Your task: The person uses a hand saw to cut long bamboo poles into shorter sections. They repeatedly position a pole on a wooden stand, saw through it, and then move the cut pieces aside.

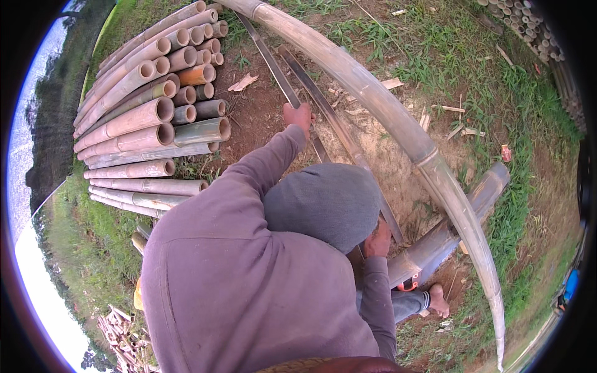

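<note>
My left hand (298, 118), arm stretched forward, is closed around a long, flat bamboo strip (273, 68). The strip runs from the far edge back toward me and passes out of sight behind my bent knee (326, 205). Close to my body, past the knee, my right hand (377, 241) has its fingers curled; a dark narrow piece shows beside it, but what it grips is mostly hidden. Between the two hands a second bamboo strip (336, 124) lies on the ground, its near end by my right hand.
A long bamboo pole (373, 93) arches across from top to lower right, over a thick bamboo log (485, 193). Cut bamboo poles (143, 118) are stacked at left. An orange object (408, 284) sits under the log, near a bare foot (438, 301). Bamboo scraps (124, 336) are heaped lower left.
</note>
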Demonstrator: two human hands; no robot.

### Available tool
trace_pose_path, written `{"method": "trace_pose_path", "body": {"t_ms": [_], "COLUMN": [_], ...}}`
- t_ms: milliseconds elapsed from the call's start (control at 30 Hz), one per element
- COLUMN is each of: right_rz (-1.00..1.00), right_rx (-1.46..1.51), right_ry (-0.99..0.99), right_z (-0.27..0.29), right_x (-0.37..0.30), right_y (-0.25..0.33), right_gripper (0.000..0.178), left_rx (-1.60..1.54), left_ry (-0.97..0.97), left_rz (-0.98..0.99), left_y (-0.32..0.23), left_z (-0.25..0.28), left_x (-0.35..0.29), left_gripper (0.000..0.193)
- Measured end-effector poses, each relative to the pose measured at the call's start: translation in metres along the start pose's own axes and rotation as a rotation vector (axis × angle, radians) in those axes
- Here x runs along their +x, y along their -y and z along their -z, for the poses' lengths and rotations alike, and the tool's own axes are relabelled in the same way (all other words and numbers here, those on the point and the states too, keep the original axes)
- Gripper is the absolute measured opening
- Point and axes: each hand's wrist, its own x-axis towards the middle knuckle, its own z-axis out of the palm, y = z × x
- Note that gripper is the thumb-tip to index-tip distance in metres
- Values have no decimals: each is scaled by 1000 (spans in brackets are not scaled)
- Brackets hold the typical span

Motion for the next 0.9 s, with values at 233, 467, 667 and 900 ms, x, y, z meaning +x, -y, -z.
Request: {"method": "trace_pose_path", "body": {"t_ms": [233, 467, 667, 900], "right_rz": [180, 81, 61, 20], "right_rx": [-93, -289, -339, -615], "right_ry": [175, 52, 41, -77], "right_z": [87, 136, 162, 320], "right_x": [-25, -25, -69, -130], "right_y": [58, 33, 25, -45], "right_gripper": [40, 50, 47, 43], "left_rx": [-173, -331, -465, -205], "left_ry": [11, 524, 428, 600], "left_rz": [139, 396, 411, 487], "left_y": [-21, -43, -58, -32], "left_z": [8, 18, 32, -34], "left_x": [-33, -68, -22, -95], "left_gripper": [26, 30, 57, 46]}}
